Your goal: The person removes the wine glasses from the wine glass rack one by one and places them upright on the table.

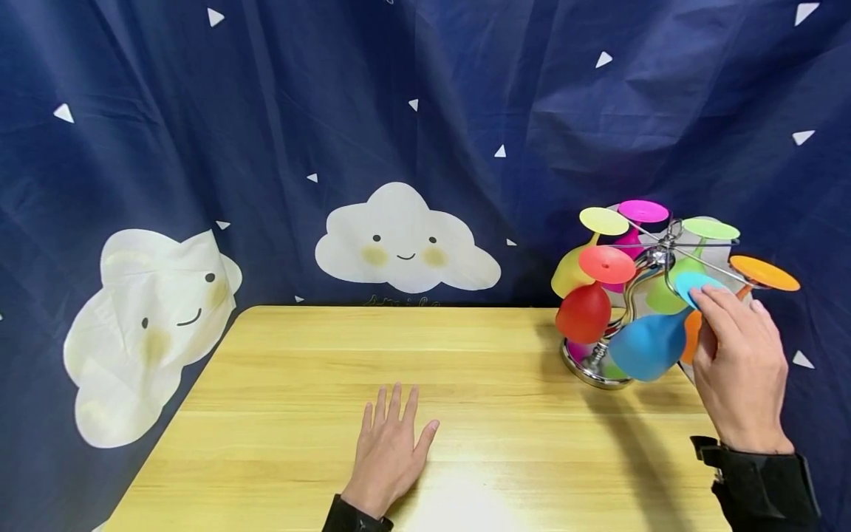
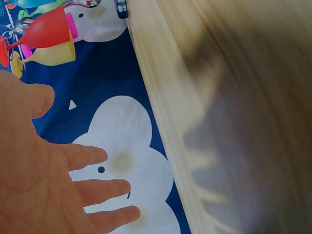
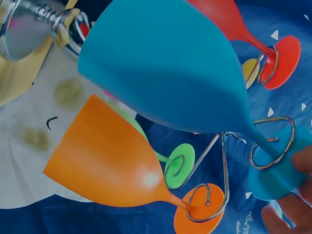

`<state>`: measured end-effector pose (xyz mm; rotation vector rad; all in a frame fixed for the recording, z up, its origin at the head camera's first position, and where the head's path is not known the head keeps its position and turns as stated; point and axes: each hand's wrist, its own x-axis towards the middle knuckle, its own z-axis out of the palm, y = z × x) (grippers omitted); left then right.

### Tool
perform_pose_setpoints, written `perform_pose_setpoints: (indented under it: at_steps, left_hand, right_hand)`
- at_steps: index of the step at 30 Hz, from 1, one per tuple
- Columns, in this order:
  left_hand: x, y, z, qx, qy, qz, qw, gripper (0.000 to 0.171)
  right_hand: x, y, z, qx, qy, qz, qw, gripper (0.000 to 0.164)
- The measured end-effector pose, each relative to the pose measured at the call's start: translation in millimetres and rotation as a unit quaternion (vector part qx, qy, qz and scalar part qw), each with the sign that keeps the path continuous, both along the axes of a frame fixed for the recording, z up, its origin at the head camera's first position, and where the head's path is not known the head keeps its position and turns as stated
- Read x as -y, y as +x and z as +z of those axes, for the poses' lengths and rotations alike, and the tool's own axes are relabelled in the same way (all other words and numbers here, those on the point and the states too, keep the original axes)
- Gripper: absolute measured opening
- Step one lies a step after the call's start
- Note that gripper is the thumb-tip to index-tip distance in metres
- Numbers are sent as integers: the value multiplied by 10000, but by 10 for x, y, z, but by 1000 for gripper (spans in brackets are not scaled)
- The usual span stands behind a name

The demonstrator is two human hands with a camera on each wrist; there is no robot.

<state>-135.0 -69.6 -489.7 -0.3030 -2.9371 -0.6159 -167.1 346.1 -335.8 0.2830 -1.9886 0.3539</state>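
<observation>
At the table's right side, my right hand (image 1: pixel 744 362) pinches the light-blue foot of a blue plastic wine glass (image 1: pixel 650 347). The glass hangs upside down, bowl tilted, and its stem sits inside a wire loop (image 3: pixel 253 158) of a chrome stemware rack (image 1: pixel 660 257). In the right wrist view the fingertips (image 3: pixel 297 209) lie at the foot's edge. An orange wine glass (image 3: pixel 107 161) hangs beside it, a red wine glass (image 1: pixel 583 314) on its other side. My left hand (image 1: pixel 392 454) is held palm down over the table, fingers spread and holding nothing.
Yellow (image 1: pixel 570 277), magenta (image 1: pixel 643 211) and green wine glasses (image 1: pixel 710 229) hang from the rack's other arms. Its round chrome base (image 1: pixel 598 380) stands near the table's back right corner. A dark blue curtain (image 1: pixel 279 148) with cloud prints hangs behind the wooden table (image 1: pixel 299 369).
</observation>
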Motion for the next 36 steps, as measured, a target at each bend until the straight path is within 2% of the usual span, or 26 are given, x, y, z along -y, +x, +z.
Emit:
perform_pose_setpoints:
  at_steps: [11, 19, 23, 29, 36]
  left_hand:
    - [18, 19, 3, 83, 79, 8, 9999, 69]
    - [55, 48, -14, 140, 69, -18, 9999, 71]
    - [56, 60, -23, 195, 79, -36, 9998, 72]
    - [43, 71, -42, 199, 129, -90, 9997, 72]
    - [49, 83, -42, 154, 186, -68, 9997, 71]
  right_hand:
    - [69, -1, 36, -167, 108, 211, 9996, 31]
    - [141, -130, 118, -46, 64, 245, 9997, 36]
    - [115, -192, 181, 215, 60, 141, 9997, 36]
    - [55, -240, 291, 504, -250, -67, 9984, 33]
    - [-39, -274, 349, 738, -343, -537, 9952, 36]
